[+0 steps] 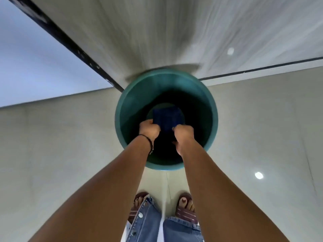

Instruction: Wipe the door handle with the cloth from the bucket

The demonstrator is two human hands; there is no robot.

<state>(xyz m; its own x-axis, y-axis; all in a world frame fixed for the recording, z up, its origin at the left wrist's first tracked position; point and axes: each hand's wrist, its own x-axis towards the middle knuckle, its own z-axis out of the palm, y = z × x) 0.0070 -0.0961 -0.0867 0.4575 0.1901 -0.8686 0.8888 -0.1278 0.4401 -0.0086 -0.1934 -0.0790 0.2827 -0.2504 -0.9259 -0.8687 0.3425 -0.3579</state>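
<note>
A green bucket (pixel 212 109) stands on the pale tiled floor straight below me, close to the foot of a light wood-grain door (pixel 157 32). Inside it lies a dark blue cloth (pixel 167 117), folded roughly square. Both arms reach down into the bucket. My left hand (pixel 149 129) grips the cloth's near left corner, and my right hand (pixel 183 135) grips its near right edge. The door handle is out of view.
A dark door-frame strip (pixel 70 44) runs diagonally at the upper left, beside a pale blue wall (pixel 26 67). A dark line (pixel 262 68) runs along the foot of the door on the right. My sandalled feet (pixel 186 206) stand just behind the bucket.
</note>
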